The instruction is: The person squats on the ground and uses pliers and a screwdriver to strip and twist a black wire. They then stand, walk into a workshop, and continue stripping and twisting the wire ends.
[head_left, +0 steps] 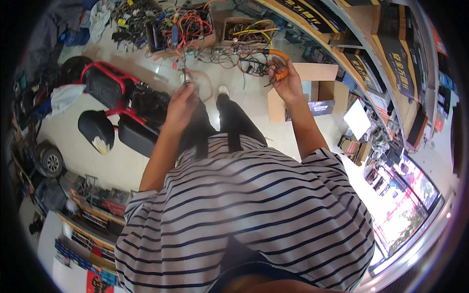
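Observation:
My right hand [288, 85] is closed around a thick orange cable [279, 53], which arches up and over my fingers. A dark end of it sticks out beside my thumb. In front of my left leg is my left hand [182, 100], slightly blurred, its fingers pinched on thin wires [184, 76] that rise from the fingertips. A pale red wire [207, 80] loops down just right of that hand. Between and beyond both hands, a tangle of dark wires [222, 59] lies on the floor.
Farther off stand a box [209, 41] heaped with coloured cables and a smaller carton [228, 41] of wires. An open cardboard box [316, 72] sits beyond my right forearm. A red-framed vehicle [119, 73] with black seats is at left; shelves with black boxes [398, 63] line the right.

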`<state>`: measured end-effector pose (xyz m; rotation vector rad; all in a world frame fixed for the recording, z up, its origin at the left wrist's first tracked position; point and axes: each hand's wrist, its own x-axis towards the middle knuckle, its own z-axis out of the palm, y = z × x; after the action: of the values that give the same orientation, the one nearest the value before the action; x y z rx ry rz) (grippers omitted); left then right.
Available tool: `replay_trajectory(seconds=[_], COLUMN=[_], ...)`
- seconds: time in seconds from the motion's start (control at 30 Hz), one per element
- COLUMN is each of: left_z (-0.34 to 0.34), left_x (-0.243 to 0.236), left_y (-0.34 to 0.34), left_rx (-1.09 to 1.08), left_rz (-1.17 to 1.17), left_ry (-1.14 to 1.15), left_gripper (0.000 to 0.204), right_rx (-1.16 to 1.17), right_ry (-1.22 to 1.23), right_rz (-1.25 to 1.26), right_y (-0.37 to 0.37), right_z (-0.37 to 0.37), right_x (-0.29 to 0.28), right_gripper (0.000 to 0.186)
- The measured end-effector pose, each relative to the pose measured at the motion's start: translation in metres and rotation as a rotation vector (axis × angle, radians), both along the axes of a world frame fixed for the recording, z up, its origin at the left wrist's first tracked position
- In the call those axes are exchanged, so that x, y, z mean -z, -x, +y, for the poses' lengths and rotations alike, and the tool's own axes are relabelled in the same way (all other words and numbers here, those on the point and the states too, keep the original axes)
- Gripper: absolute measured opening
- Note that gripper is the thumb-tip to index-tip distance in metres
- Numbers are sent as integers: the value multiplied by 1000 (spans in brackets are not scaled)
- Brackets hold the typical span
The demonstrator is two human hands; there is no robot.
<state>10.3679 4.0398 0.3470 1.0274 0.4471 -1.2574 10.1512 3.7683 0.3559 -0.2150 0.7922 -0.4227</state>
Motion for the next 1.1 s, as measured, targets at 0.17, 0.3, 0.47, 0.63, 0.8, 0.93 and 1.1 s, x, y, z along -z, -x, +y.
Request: replay_trajectory(seconds=[0.17,0.3,0.47,0.63,0.8,0.93,1.1], left_z=[-35,-58,-47,-18,31,77,122], left_x=[-19,-23,-26,-20,16,52,67], left_y=[53,65,44,17,10,30,51], left_rx=[100,47,49,27,-26,-146,-337], left_rz=[-191,-346,-356,-176,184,606,525], left_ry=[67,150,89,5,133,348,105], left_gripper=[22,29,29,30,28,25,31], right_rx=[-67,-183,-448,-871,-1092,-1080,-1047], right_ry=[-359,-436,-529,-441,-484,-694,-743], right_rz=[-196,-117,-29,-66,-239,-405,-112], right_y=[-6,-11,-13,-22,-37,-42,-31], right_z=[37,80,99,124,169,214,253], right_x=[5,-6,-31,-50,-49,-33,-2], right_gripper=[47,45,41,48,51,53,49])
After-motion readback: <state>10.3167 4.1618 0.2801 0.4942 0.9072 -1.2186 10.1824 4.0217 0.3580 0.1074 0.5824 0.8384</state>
